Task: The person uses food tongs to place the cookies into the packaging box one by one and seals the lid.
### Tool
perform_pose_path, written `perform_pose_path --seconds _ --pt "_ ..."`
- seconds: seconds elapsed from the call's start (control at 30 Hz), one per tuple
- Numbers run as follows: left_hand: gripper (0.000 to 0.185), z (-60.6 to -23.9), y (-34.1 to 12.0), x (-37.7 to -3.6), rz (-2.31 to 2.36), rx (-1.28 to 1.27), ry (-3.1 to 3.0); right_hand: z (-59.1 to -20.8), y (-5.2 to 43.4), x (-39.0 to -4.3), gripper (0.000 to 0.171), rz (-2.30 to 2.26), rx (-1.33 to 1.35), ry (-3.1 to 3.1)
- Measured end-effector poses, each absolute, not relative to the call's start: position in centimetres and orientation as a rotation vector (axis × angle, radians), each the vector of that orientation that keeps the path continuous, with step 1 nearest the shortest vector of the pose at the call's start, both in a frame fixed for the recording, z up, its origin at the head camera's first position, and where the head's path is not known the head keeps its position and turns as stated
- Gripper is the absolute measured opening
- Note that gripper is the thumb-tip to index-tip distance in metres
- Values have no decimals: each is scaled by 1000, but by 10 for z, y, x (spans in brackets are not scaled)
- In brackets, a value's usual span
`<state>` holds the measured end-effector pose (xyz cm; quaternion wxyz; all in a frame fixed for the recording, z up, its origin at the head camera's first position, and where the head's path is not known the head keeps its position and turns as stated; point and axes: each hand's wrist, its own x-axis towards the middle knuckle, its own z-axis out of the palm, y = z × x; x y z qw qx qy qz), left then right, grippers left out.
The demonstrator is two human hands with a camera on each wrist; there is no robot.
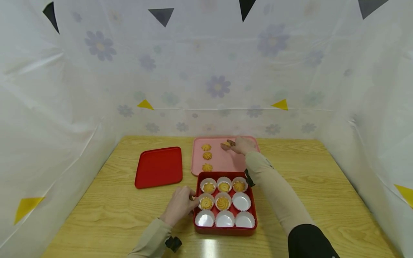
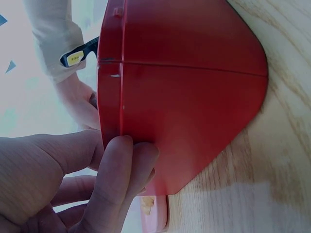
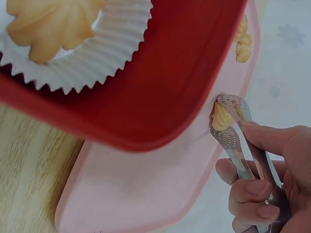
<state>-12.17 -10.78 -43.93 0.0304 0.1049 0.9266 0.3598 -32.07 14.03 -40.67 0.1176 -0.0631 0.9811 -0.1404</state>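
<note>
- The right hand [image 3: 272, 179] grips metal tongs [image 3: 238, 136], and the tong tips are closed on one swirl cookie [image 3: 221, 116] over the pink tray [image 3: 146, 194]. Too hard a squeeze may well crumble the cookie; too loose a one could drop it on the way across.
- The left hand [image 1: 180, 204] holds the left wall of the red box [image 1: 255, 215], fingers curled against it. If that hold slackens, the box might slide on the wooden table [image 1: 322, 179] when the tongs arrive.
- The sleeve of the right arm passes right over the box's far right corner, so it could brush a paper cup [image 1: 241, 201] out of place.
- The red box holds nine white paper cups: the far three and two of the middle row carry cookies, four stand empty.
- The pink tray holds three more cookies [image 1: 207, 156] in a column at its left side.
- The red lid [image 1: 158, 167] lies flat left of the tray; it looks empty, though the head view is small.
</note>
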Motion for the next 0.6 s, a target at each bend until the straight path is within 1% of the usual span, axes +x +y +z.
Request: perform_pose_path --seconds 0.37,0.6 --pt "18 -438 -107 -121 1115 324 2852 -408 147 -320 65 -466 -157 2857" --pt "17 -438 -107 -121 1145 305 2829 -403 154 -318 52 -441 -100 2848"
